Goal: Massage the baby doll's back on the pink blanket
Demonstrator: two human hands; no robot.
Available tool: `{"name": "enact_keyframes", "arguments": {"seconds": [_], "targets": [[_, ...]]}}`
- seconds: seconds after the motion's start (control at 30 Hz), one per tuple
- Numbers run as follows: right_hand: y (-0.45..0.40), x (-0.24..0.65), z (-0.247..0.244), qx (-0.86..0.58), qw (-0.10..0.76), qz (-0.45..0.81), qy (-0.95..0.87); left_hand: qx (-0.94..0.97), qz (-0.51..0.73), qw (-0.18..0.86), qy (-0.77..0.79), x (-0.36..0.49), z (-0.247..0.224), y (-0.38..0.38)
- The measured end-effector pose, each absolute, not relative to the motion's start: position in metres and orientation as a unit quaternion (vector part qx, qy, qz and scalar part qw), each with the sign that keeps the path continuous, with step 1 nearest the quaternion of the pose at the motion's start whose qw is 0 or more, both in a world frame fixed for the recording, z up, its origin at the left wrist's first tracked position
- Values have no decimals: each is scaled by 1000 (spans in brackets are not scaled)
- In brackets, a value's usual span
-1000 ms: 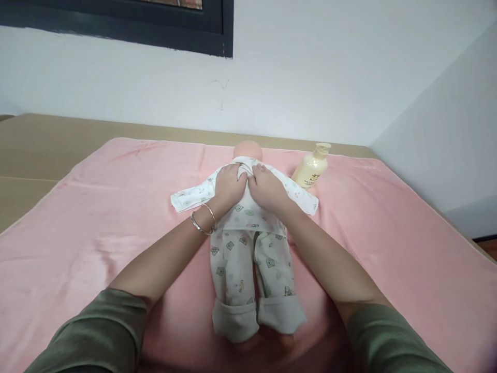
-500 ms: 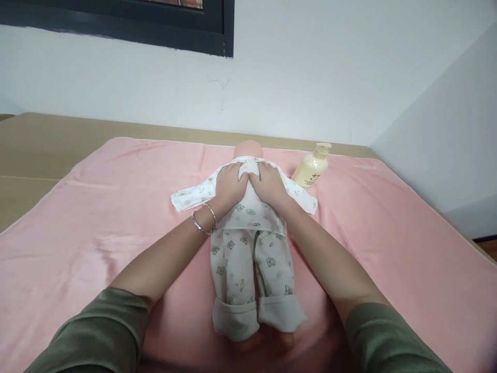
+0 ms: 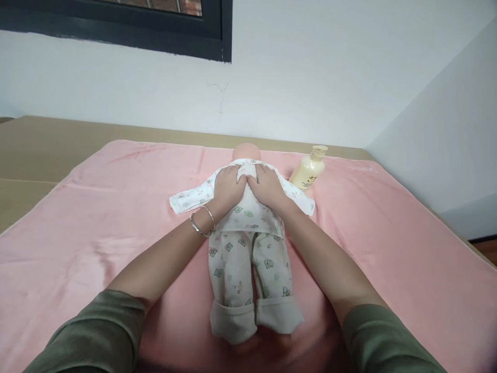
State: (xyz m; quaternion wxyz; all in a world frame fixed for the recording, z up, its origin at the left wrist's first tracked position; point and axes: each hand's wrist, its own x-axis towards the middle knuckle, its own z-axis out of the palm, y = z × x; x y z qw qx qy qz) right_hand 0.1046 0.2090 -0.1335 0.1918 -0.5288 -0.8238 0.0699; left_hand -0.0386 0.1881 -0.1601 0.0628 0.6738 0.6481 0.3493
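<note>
A baby doll (image 3: 248, 220) in white printed pyjamas lies stretched out with its head at the far end and its turned-up trouser cuffs toward me. Its face is not visible. On the left of its upper back rests my left hand (image 3: 230, 187), flat, with a silver bangle on the wrist. My right hand (image 3: 267, 186) lies flat on the right side, the two thumbs meeting at the middle. Both hands are open, palms pressed to the cloth, fingers pointing toward the doll's shoulders. The doll's sleeves spread out to each side.
Just past the doll's right sleeve, a cream pump bottle (image 3: 308, 172) leans on the pink blanket (image 3: 116, 207). The blanket covers a wooden surface (image 3: 42, 142). Behind it rises a white wall (image 3: 295, 77) with a dark window frame (image 3: 186, 41).
The whole view has shifted very slightly. Both hands keep their place on the doll's back, and the doll and bottle lie as before.
</note>
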Motion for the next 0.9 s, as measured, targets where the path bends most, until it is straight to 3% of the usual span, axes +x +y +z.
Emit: {"name": "enact_keyframes", "arguments": {"seconds": [0.4,0.73,0.9], "targets": [[219,121,-130,-496,176,113,-843,693,295,-3,658,-25,-141,165],[159,80,-129,-585,135,-14,-800,676,319,125,652,-46,-143,186],[160,86,-124,-556,129,16,-821,720,255,46,644,-36,-132,171]]}}
